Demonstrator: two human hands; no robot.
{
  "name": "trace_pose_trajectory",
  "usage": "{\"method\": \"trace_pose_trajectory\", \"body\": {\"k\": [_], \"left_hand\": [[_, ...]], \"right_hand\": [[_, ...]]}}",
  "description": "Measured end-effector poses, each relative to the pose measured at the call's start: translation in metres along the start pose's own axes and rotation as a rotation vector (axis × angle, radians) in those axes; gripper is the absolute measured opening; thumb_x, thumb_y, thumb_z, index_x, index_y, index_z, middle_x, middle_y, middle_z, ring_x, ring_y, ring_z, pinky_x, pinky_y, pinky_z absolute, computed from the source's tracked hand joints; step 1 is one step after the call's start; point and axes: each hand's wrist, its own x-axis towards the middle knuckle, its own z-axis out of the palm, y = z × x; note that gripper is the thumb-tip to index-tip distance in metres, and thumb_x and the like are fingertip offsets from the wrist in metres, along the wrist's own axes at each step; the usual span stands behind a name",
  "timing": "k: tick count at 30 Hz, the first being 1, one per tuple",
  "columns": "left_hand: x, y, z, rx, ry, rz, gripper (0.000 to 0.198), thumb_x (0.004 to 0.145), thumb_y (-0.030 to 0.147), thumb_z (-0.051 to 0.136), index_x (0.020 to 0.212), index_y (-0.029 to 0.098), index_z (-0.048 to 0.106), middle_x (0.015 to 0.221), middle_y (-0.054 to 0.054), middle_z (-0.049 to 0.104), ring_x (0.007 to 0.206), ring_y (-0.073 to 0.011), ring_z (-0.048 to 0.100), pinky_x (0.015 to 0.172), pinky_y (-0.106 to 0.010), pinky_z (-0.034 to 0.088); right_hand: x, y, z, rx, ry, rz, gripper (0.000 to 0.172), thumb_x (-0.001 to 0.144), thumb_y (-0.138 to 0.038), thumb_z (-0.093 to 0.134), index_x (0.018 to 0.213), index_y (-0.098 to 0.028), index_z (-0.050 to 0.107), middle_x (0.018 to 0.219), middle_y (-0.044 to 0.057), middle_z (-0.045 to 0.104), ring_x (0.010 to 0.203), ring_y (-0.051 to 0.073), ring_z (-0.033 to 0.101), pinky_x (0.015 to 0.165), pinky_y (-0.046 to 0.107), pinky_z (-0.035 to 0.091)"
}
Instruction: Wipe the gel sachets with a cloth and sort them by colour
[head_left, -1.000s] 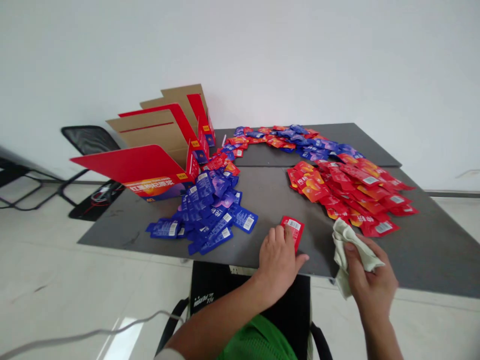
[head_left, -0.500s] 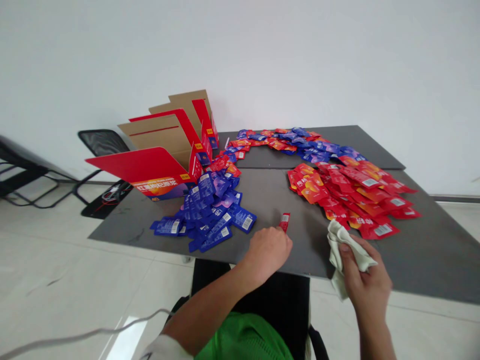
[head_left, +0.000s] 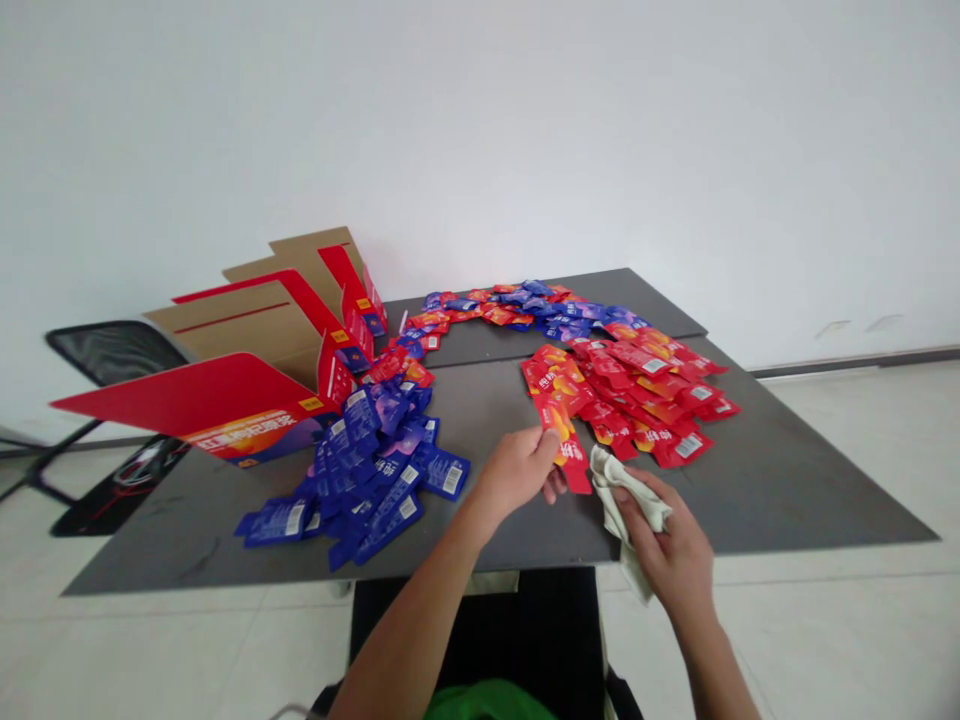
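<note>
My left hand (head_left: 521,468) pinches a red packet (head_left: 568,452) with orange fruit printed on it, held up over the near side of the grey table. A folded pale cloth (head_left: 628,500) is gripped in my right hand (head_left: 667,540), close to the packet's lower end. Behind both hands spreads a heap of red packets (head_left: 637,395). To the left of my left hand lies a pile of blue packets (head_left: 375,470) with white barcodes.
Open red cardboard boxes (head_left: 255,430) stand in a row at the table's left. A curved band of mixed red and blue packets (head_left: 517,300) runs across the back of the table (head_left: 495,390). A black mesh chair (head_left: 112,350) is beyond the left edge.
My left hand has turned the red packet over so its printed front faces me. The cloth in my right hand has come closer to the packet. The view has shifted right.
</note>
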Motion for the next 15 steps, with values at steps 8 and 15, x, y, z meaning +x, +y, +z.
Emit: {"method": "trace_pose_trajectory", "body": {"k": [8, 15], "left_hand": [[0.105, 0.025, 0.025, -0.168, 0.074, -0.063, 0.037, 0.112, 0.039, 0.039, 0.098, 0.015, 0.063, 0.069, -0.003, 0.073, 0.042, -0.0075, 0.052, 0.042, -0.018, 0.027], [0.153, 0.014, 0.023, -0.053, 0.108, -0.11, 0.042, 0.112, 0.047, 0.044, 0.103, 0.013, 0.066, 0.068, -0.003, 0.073, 0.041, -0.0072, 0.051, 0.044, -0.017, 0.033]], "right_hand": [[0.002, 0.001, -0.002, -0.009, 0.009, -0.141, 0.036, 0.101, -0.054, 0.064, 0.127, -0.032, 0.072, 0.12, 0.007, 0.081, 0.103, 0.034, 0.08, 0.089, 0.049, 0.066], [0.003, -0.001, -0.001, -0.012, 0.021, -0.167, 0.033, 0.102, -0.052, 0.063, 0.125, -0.031, 0.074, 0.118, 0.008, 0.082, 0.101, 0.033, 0.081, 0.085, 0.047, 0.067]]}}
